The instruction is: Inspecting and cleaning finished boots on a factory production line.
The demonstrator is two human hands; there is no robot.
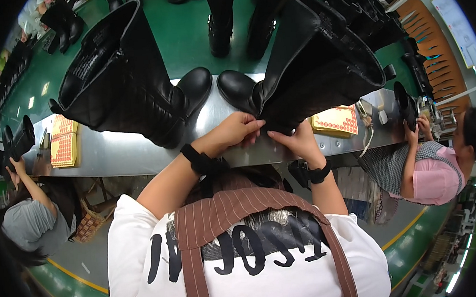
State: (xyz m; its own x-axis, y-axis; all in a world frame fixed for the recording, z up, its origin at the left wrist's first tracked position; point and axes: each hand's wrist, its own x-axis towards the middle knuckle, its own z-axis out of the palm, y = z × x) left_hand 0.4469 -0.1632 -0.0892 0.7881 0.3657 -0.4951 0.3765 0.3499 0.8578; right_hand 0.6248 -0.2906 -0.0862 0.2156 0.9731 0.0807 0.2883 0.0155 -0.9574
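Observation:
Two tall black boots stand on the metal tabletop, toes turned toward each other and wide shafts leaning outward. The left boot is apart from both hands. At the ankle of the right boot, my left hand is closed, its thumb and fingertips pinched together against the leather. What lies in that pinch is too small to make out. My right hand is closed around the lower back of the same boot, its thumb pointing at the left fingertips. Part of its fingers is hidden. A black band circles each wrist.
Yellow card stacks with red print lie left and right. More black boots stand beyond on a green surface. Co-workers at left and right each hold a boot. A tool rack stands far right.

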